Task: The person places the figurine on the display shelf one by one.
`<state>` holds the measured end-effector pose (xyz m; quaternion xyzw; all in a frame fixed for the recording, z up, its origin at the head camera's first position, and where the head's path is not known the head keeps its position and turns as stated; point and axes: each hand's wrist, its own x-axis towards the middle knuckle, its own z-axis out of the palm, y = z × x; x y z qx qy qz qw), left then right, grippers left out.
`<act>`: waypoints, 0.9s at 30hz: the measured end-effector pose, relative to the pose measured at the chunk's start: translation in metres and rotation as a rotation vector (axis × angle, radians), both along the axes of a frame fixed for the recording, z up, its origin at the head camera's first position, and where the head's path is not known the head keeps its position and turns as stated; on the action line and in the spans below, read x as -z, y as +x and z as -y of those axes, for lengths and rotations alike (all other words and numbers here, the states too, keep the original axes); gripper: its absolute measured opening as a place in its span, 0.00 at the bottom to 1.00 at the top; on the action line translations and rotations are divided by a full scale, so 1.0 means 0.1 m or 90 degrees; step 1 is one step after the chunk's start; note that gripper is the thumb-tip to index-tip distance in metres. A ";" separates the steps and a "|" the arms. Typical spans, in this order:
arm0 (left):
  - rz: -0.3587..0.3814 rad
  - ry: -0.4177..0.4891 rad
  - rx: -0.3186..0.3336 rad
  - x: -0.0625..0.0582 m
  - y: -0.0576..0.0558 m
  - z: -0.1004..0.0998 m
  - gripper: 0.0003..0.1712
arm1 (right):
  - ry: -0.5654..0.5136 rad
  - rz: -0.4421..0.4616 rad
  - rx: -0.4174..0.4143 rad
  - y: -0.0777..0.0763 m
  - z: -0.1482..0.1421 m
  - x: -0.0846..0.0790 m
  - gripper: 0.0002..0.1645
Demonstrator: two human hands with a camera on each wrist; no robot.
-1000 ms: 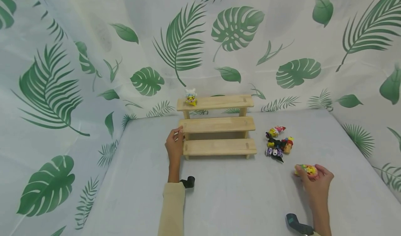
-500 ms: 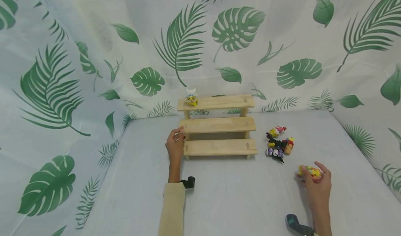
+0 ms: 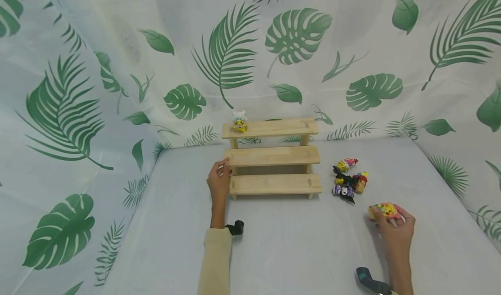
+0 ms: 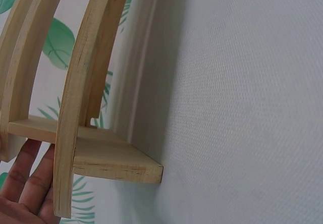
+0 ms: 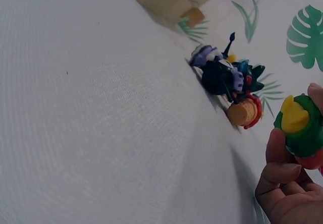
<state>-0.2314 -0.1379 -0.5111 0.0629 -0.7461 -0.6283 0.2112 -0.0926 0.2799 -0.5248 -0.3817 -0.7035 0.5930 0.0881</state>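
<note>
A three-step wooden display shelf [image 3: 274, 156] stands mid-table. My left hand [image 3: 218, 179] holds its left end by the middle step; in the left wrist view the fingers [image 4: 36, 183] reach behind the bare wood, and the thumb is mostly out of frame. Over the table at right, my right hand [image 3: 397, 227] pinches a small toy figure [image 3: 386, 210], yellow and pink from above. The right wrist view shows the figure's green and yellow side [image 5: 303, 125] between thumb and fingers. On the top step's left end sits a white-and-yellow figure [image 3: 239, 122].
Several small figures lie bunched right of the shelf, among them a purple-and-black one [image 3: 343, 191], a red one with a tan base [image 3: 360, 182] and a yellow-and-pink one [image 3: 345, 164]. Leaf-printed cloth [image 3: 297, 99] encloses the pale table [image 3: 289, 243] at back and sides.
My right hand has turned the toy figure about in its fingers, shifting slightly right and then back left. The left hand and the shelf have stayed in place.
</note>
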 end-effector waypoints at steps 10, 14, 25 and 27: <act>0.000 -0.001 -0.010 -0.02 0.01 0.00 0.13 | -0.092 -0.069 0.020 0.00 -0.02 0.03 0.41; 0.006 -0.008 -0.013 -0.02 0.01 0.00 0.12 | -0.125 -0.112 -0.003 -0.04 -0.03 0.08 0.41; 0.013 0.002 -0.013 -0.01 0.01 0.00 0.13 | -0.089 -0.239 -0.182 -0.22 0.07 -0.10 0.41; 0.017 0.002 -0.014 -0.01 0.01 0.00 0.12 | -0.056 -0.255 -0.200 -0.29 0.10 -0.16 0.40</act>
